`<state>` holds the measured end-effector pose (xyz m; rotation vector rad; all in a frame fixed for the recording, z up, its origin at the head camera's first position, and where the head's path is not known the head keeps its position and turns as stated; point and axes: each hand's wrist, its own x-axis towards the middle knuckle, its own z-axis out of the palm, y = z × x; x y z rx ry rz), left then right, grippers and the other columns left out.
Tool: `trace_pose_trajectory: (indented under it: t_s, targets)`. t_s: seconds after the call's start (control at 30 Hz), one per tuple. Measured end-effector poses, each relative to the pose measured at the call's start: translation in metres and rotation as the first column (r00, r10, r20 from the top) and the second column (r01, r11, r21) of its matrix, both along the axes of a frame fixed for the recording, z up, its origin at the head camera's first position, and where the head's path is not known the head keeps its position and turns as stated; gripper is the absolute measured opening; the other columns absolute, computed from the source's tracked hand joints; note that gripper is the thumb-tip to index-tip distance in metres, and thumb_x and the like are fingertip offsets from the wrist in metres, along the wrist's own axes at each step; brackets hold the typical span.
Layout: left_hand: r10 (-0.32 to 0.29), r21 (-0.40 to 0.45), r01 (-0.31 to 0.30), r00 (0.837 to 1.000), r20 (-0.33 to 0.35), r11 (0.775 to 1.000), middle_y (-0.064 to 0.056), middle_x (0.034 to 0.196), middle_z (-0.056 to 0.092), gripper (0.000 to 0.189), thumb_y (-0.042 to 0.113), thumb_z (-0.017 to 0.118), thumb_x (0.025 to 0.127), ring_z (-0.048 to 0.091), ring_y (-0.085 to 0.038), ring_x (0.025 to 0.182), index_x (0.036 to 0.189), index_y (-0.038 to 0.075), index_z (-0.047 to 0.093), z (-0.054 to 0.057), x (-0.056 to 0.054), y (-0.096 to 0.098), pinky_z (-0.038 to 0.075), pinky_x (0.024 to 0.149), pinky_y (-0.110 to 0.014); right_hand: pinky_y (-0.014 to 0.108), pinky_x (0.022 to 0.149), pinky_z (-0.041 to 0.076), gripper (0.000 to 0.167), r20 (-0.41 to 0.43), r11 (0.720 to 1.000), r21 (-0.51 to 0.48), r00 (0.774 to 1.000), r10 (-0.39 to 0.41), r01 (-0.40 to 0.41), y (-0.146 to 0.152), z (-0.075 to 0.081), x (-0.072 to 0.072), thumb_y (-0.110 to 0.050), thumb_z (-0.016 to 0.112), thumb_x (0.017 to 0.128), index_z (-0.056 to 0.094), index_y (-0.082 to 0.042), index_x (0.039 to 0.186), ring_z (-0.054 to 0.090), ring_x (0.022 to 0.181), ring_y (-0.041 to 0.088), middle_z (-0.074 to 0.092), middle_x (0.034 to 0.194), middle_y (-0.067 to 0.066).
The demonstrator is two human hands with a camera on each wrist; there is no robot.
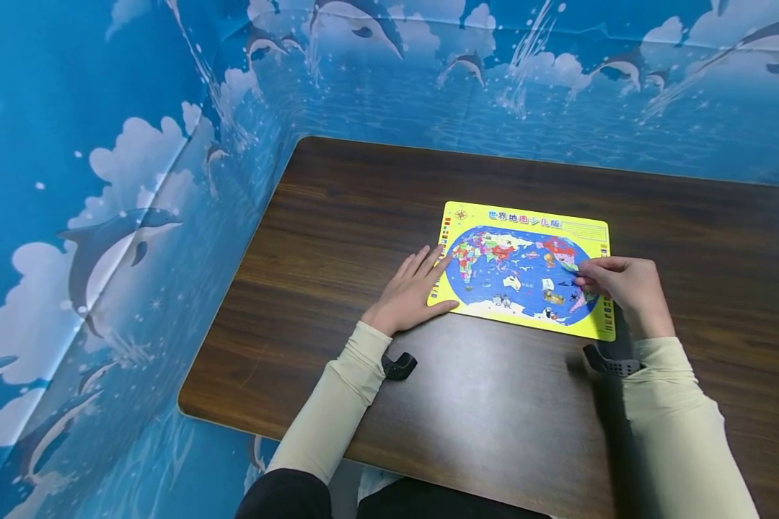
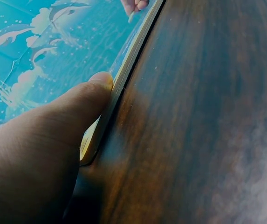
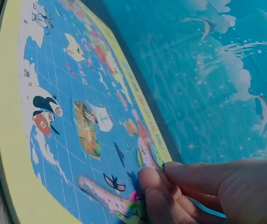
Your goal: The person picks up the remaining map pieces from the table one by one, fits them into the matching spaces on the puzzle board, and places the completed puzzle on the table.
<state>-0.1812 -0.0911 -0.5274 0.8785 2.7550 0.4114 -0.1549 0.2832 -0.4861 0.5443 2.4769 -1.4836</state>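
Observation:
A yellow-bordered world map puzzle board [image 1: 522, 326] lies on the table, its blue oval map filled with coloured land and animal pictures. My left hand [image 1: 409, 292] rests on the board's left end with fingers spread. In the left wrist view its thumb [image 2: 89, 95] presses the board's near edge. Over the right side of the map, my right hand [image 1: 630, 288] pinches a small, thin puzzle piece [image 2: 131, 17] between thumb and fingertips. The fingers [image 3: 194, 179] hide most of this piece, close over the pink and green land at the map's right.
The dark wooden table [image 1: 337, 216] extends around the board. Blue cloth with dolphins and clouds [image 1: 389, 94] hangs behind and to the left of it. Dark straps with wrist cameras [image 1: 399, 366] sit on both sleeves.

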Motion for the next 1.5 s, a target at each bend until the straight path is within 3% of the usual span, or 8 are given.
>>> trace_pose_trajectory:
  t_s: [0.2, 0.37, 0.43, 0.63, 1.03, 1.17, 1.33, 1.5]
  targets:
    - [0.0, -0.008, 0.0, 1.0, -0.003, 1.0, -0.002, 0.175, 0.001, 0.09, 0.066, 0.047, 0.101, -0.005, -0.023, 0.16, 0.168, 0.019, 0.01, 0.002, 0.0, 0.002, -0.004, 0.128, -0.037, 0.021, 0.075, 0.059, 0.06, 0.007, 0.991, 0.131, 1.0, 0.01, -0.011, -0.008, 0.002, -0.006, -0.044, 0.066, 0.1, 0.065, 0.005, 0.135, 0.074, 0.076, 0.004, 0.077, 0.109, 0.016]
    - [0.004, -0.01, -0.004, 1.0, 0.002, 1.0, -0.002, 0.175, 0.001, 0.09, 0.066, 0.047, 0.101, -0.005, -0.023, 0.16, 0.168, 0.019, 0.01, 0.002, -0.001, 0.002, -0.004, 0.128, -0.036, 0.055, 0.091, 0.058, 0.056, 0.021, 0.979, 0.197, 0.998, 0.053, -0.056, -0.012, 0.007, -0.011, -0.038, 0.064, 0.103, 0.066, 0.011, 0.13, 0.078, 0.087, 0.03, 0.074, 0.111, 0.028]
    - [0.004, -0.011, -0.004, 1.0, 0.003, 1.0, -0.002, 0.175, 0.001, 0.09, 0.066, 0.047, 0.101, -0.005, -0.023, 0.16, 0.168, 0.019, 0.01, 0.001, 0.0, 0.002, -0.004, 0.128, -0.036, 0.059, 0.092, 0.057, 0.053, 0.041, 0.973, 0.218, 0.997, 0.072, -0.079, -0.013, 0.009, -0.014, -0.036, 0.064, 0.103, 0.066, 0.012, 0.127, 0.077, 0.09, 0.037, 0.072, 0.111, 0.031]
    - [-0.003, -0.012, 0.004, 1.0, 0.008, 1.0, -0.002, 0.175, 0.001, 0.09, 0.066, 0.047, 0.101, -0.006, -0.022, 0.16, 0.168, 0.019, 0.009, 0.001, 0.0, 0.002, -0.005, 0.127, -0.036, 0.054, 0.081, 0.06, 0.054, 0.091, 0.945, 0.297, 0.99, 0.112, -0.134, -0.015, 0.008, -0.016, -0.039, 0.064, 0.103, 0.066, 0.01, 0.125, 0.07, 0.09, 0.043, 0.067, 0.114, 0.033]
    - [-0.01, -0.011, 0.01, 1.0, 0.006, 1.0, -0.003, 0.175, 0.001, 0.089, 0.065, 0.047, 0.102, -0.005, -0.023, 0.16, 0.168, 0.018, 0.009, 0.002, 0.0, 0.005, -0.005, 0.128, -0.036, 0.059, 0.088, 0.057, 0.051, 0.054, 0.944, 0.309, 0.994, 0.1, -0.111, -0.015, 0.004, -0.013, -0.035, 0.063, 0.104, 0.064, 0.008, 0.13, 0.065, 0.099, 0.047, 0.064, 0.123, 0.035]
    - [-0.012, -0.006, 0.013, 1.0, 0.008, 1.0, -0.002, 0.175, 0.001, 0.089, 0.065, 0.047, 0.102, -0.005, -0.023, 0.16, 0.168, 0.019, 0.009, 0.002, -0.001, 0.008, -0.005, 0.128, -0.037, 0.051, 0.08, 0.06, 0.057, 0.047, 0.941, 0.307, 0.99, 0.136, -0.144, -0.011, 0.004, -0.011, -0.04, 0.06, 0.105, 0.064, 0.01, 0.131, 0.067, 0.093, 0.042, 0.066, 0.119, 0.034]
    - [-0.004, -0.007, 0.004, 1.0, 0.012, 1.0, -0.002, 0.175, 0.001, 0.09, 0.066, 0.047, 0.101, -0.006, -0.023, 0.16, 0.168, 0.02, 0.009, 0.001, 0.0, 0.005, -0.004, 0.128, -0.038, 0.032, 0.063, 0.053, 0.058, 0.002, 0.927, 0.306, 0.973, 0.229, -0.218, 0.011, 0.014, 0.0, -0.042, 0.056, 0.106, 0.063, 0.009, 0.132, 0.065, 0.085, 0.035, 0.068, 0.111, 0.031]
    - [0.022, -0.009, -0.022, 1.0, 0.012, 1.0, 0.0, 0.175, 0.0, 0.091, 0.067, 0.047, 0.1, -0.006, -0.021, 0.16, 0.168, 0.021, 0.009, 0.0, 0.001, 0.002, -0.004, 0.128, -0.038, 0.034, 0.058, 0.045, 0.05, 0.001, 0.888, 0.388, 0.963, 0.27, -0.249, 0.055, 0.027, 0.021, -0.037, 0.055, 0.108, 0.063, 0.007, 0.131, 0.062, 0.086, 0.038, 0.067, 0.113, 0.033]
